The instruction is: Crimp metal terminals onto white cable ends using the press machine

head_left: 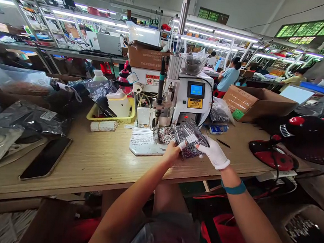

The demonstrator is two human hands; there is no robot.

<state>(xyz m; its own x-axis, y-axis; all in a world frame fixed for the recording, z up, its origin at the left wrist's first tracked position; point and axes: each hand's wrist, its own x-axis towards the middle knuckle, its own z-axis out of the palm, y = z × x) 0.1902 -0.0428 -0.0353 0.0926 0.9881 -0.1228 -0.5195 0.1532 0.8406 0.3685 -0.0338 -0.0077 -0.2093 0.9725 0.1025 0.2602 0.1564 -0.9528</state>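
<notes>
A clear plastic bag (187, 133) with a white label, full of small dark parts, is held up in front of the bench machine (206, 87). My left hand (173, 151), with white covers on fingertips, grips the bag's left side. On its right side, my right hand (214, 152) in a white glove is closed on the bag. Just left of the bag lies a heap of small mixed parts (165, 135) on the machine's white base plate (143, 149). Thin white strips (142, 136) are laid out on that plate's left part.
To the left stand a yellow basket (108, 120), a bundle of white sticks (103, 126) and a phone (47, 159). On the right are a pen (223, 143), a blue packet (218, 129), an open cardboard box (259, 103) and a red-and-black fan (277, 155). Other people sit farther back.
</notes>
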